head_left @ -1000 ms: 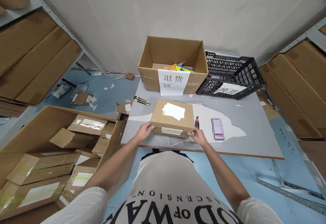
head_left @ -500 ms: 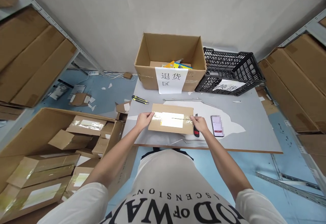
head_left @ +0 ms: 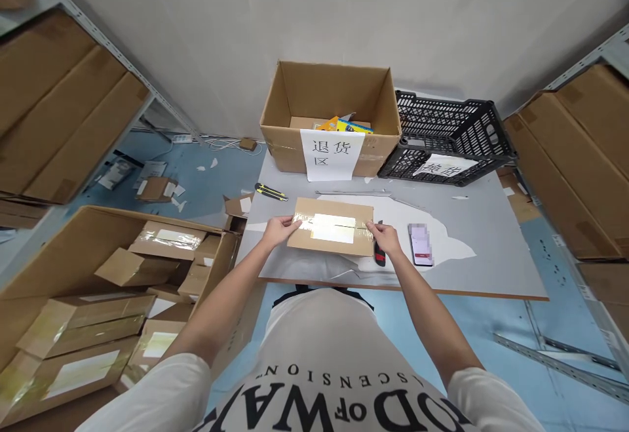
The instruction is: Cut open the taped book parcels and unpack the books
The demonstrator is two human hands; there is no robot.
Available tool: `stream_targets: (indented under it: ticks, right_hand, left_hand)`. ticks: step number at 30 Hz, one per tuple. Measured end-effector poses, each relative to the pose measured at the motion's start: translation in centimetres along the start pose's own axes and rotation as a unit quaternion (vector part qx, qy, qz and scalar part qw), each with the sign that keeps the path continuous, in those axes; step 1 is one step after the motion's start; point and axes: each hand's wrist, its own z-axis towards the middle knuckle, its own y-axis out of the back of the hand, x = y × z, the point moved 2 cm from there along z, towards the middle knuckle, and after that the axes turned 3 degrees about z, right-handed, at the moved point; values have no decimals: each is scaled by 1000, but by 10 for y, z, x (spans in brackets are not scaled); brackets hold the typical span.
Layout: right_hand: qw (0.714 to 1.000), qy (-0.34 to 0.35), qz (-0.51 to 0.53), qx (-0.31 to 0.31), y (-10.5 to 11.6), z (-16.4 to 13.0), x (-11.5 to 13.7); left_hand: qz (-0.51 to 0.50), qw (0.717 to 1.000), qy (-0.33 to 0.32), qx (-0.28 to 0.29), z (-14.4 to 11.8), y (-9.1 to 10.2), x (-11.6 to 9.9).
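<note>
A flat cardboard box (head_left: pixel 307 208) with a white label (head_left: pixel 333 229) and clear tape is held between my two hands over the near side of the table. My left hand (head_left: pixel 281 230) grips its left end, thumb on top. At the right end my right hand (head_left: pixel 386 236) pinches the edge. A dark line runs across the label and tape. Partly behind my right hand lies a red and black tool (head_left: pixel 380 255), its kind unclear. Further right rests a phone (head_left: pixel 420 245) with its screen lit. A yellow and black box cutter (head_left: pixel 271 192) lies beyond my left hand.
At the table's (head_left: pixel 501 235) back stand an open carton (head_left: pixel 280 150) holding colourful packets and a black plastic crate (head_left: pixel 442 137), both with paper signs. A large carton (head_left: pixel 162 219) of several parcels is on my left. Shelves with big boxes (head_left: pixel 63 104) flank both sides.
My left fingers have slid slightly inward over the box's left end. The box's tilt has shifted a little; my right hand keeps its grip.
</note>
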Motion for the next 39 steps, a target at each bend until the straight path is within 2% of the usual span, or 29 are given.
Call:
stream_targets:
  ticks: [9, 12, 15, 18, 21, 23, 28, 32, 39]
  right_hand:
    - [1000, -2, 26, 1, -3, 2, -12]
    - [996, 5, 86, -4, -6, -5, -31]
    - [996, 26, 86, -14, -11, -21, -55]
    - [997, 57, 45, 37, -20, -39, -73]
    - [993, 82, 31, 80, -31, -50, -76]
    - [991, 95, 36, 87, -36, -53, -72]
    - [992, 94, 47, 74, -43, -52, -66]
    - [990, 99, 50, 83, -37, -50, -61]
    - [992, 94, -52, 71, -10, -33, -32]
  left_hand:
    - [-2, 1000, -18, 2, 3, 0, 9]
    - [-46, 999, -7, -4, 1, 3, 24]
    - [-89, 996, 6, -5, -9, 3, 48]
    - [-76, 996, -32, 14, -26, -3, 71]
    - [-42, 994, -81, 56, -39, -13, 83]
    - [-23, 993, -94, 65, -43, -19, 85]
    - [25, 995, -92, 36, -43, -25, 81]
    - [61, 994, -89, 24, -43, -19, 69]
    - [148, 981, -125, -6, -36, 5, 15]
